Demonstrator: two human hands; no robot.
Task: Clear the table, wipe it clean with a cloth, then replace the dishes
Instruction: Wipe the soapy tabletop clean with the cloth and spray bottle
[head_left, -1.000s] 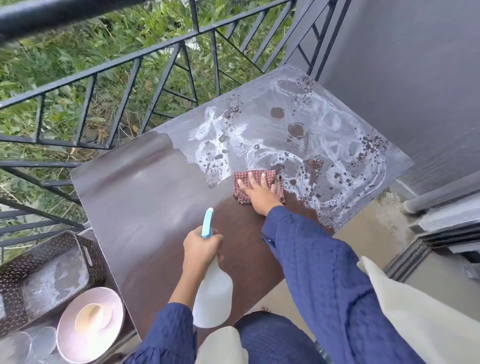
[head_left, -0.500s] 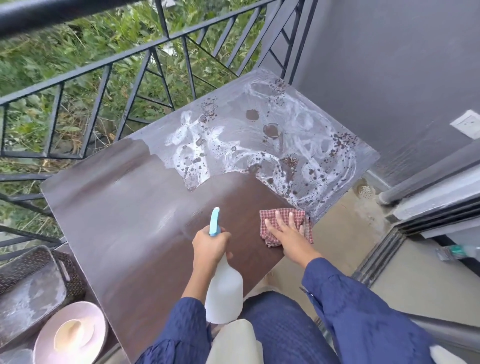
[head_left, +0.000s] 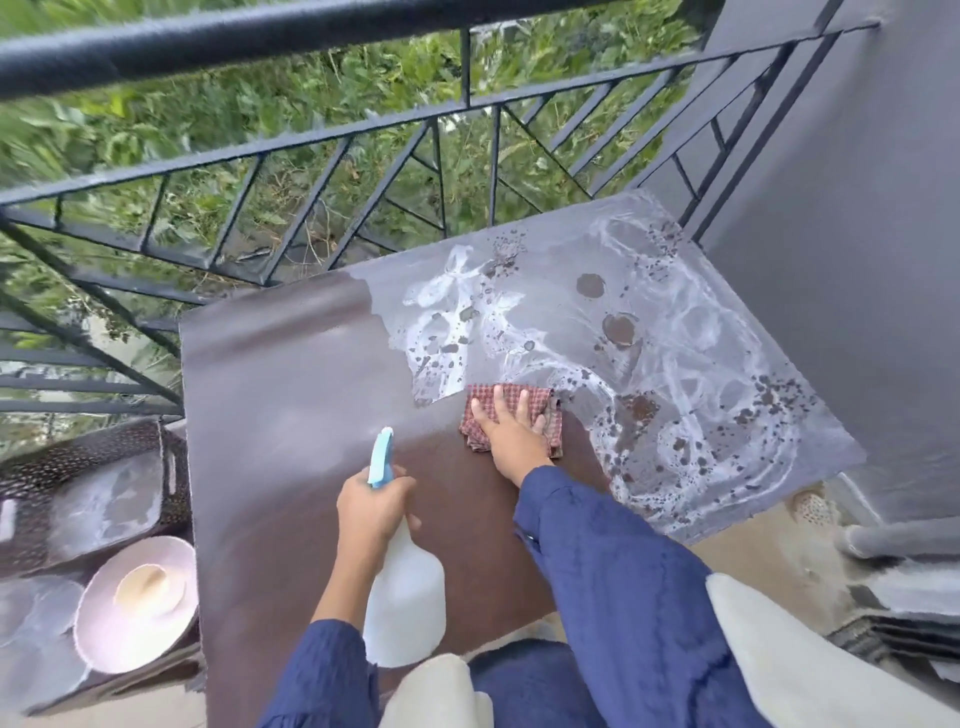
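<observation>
Woven checked cloth (head_left: 511, 422) on glossy, soap-streaked table (head_left: 291, 395).

Bright, soft, even daylight; the table (head_left: 291, 395) carries pale sky glare over its far left corner; the railing (head_left: 260, 39) bows with wide-angle distortion; leaves (head_left: 78, 130) at top left smear with motion blur; the white spray bottle (head_left: 405, 597) looks washed out; dishes (head_left: 140, 603) beyond the left edge are soft.

The dark brown counter (head_left: 291, 395) shows a plain matte left half. Its right half carries white soapy smears (head_left: 675, 364) and dark specks (head_left: 774, 400), perhaps crumbs. A red checked cloth (head_left: 548, 400) lies flat at the smears' near edge
</observation>
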